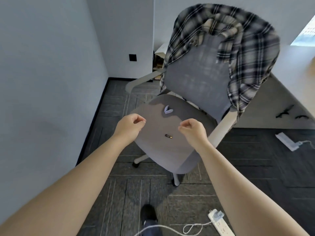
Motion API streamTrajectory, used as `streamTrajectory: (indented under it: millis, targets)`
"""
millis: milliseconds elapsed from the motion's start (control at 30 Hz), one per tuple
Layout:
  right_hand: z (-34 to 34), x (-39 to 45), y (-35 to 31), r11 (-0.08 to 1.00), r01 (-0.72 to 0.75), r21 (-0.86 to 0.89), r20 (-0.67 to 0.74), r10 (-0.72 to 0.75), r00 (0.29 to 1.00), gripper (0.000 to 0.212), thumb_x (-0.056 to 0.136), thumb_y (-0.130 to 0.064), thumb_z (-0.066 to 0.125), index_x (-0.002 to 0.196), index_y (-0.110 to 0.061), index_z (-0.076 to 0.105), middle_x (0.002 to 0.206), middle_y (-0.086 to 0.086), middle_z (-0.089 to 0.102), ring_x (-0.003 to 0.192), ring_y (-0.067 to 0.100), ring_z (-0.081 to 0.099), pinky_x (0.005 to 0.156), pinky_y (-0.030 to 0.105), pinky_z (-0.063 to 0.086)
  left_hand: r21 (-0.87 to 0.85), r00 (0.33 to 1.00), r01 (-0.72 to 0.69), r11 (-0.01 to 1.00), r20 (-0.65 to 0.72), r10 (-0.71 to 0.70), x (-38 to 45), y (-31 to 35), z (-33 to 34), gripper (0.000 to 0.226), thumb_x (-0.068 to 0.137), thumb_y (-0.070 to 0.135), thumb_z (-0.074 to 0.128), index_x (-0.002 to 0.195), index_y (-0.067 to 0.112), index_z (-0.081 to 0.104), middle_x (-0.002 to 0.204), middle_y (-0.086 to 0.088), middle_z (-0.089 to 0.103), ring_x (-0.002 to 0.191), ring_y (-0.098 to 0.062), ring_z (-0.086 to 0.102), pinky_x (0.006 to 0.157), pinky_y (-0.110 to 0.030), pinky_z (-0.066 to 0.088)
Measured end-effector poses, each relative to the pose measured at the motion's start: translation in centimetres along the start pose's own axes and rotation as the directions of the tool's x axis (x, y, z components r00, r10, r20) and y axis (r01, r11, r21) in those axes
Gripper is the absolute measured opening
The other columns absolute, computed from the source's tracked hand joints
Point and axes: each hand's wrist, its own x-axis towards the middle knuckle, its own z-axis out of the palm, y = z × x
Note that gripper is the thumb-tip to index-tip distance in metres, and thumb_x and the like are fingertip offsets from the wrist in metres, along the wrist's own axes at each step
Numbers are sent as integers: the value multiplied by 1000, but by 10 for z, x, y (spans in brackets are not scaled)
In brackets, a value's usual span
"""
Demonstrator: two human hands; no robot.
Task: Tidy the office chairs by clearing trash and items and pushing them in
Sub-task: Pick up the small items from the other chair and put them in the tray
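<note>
A grey office chair (153, 150) stands in front of me, turned away from the desk. A plaid shirt (247, 53) is draped over its backrest. On the seat lie a small battery (168, 136) and a pale blue clip (168, 110). My left hand (131, 124) hovers over the seat's left edge, fingers curled with nothing in them. Just right of the battery, my right hand (192, 129) hangs above the seat, also loosely closed and holding nothing.
A light wood desk (303, 68) runs along the right. A white power strip (219, 223) with a cord lies on the dark carpet near my foot, another white strip (286, 141) farther right. The grey wall (42, 82) is close on the left.
</note>
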Motion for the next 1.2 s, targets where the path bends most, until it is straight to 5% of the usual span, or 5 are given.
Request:
streamTrajectory:
  millis: [200,500,800,933,1200]
  targets:
    - [41,89,43,991,-128,-35,52,130,990,26,86,-11,55,111,-5,59,99,1,52,89,15,47,70,23,34,60,995,79,995,52,-83,89,-36,33,13,91,16,47,92,12,60,82,2,58,87,-20,55,85,-39,46]
    - [101,206,131,941,-307,-142,108,323,940,32,87,-8,54,119,-6,54,114,7,54,89,21,49,65,22,34,135,969,186,973,142,-204,219,-94,117,23,91,18,48,104,4,62,112,-13,65,106,-29,58,88,-36,44]
    - [165,257,200,866,-330,-375,93,390,916,32,83,-9,59,115,-8,57,126,14,51,120,29,46,95,34,40,81,946,255,964,183,-266,295,-147,172,23,88,5,47,102,-1,64,113,-21,65,98,-32,60,81,-29,42]
    - [169,266,206,817,-286,-501,83,375,923,26,88,-14,54,114,-9,58,124,12,55,119,31,48,91,36,42,87,937,274,958,198,-286,317,-163,180,21,87,6,48,99,-2,64,107,-28,65,82,-28,55,71,-28,39]
    - [156,320,192,879,-474,-42,-175,461,870,24,91,-16,50,104,4,58,107,19,65,98,33,58,73,32,39,155,946,196,968,229,-228,371,-154,200,28,87,8,49,113,5,57,121,-12,61,106,-28,57,84,-25,38]
